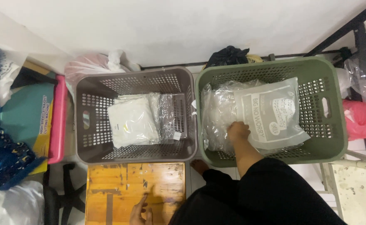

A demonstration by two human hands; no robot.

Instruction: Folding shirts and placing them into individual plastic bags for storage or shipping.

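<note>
My right hand [238, 131] is down in the green basket [335, 137] on the right, fingers curled on the near left corner of a clear bag [274, 112] lying on other bags. My left hand [142, 212] rests on the near wooden tabletop [108, 187], fingers apart, holding nothing. The grey basket [83, 137] at left holds white packets [131, 123].

Two baskets side by side, left basket [135, 114] holding folded packets [133, 121], right basket [272, 110] holding plastic bags [270, 112], wooden stool [135, 191] before them
</note>
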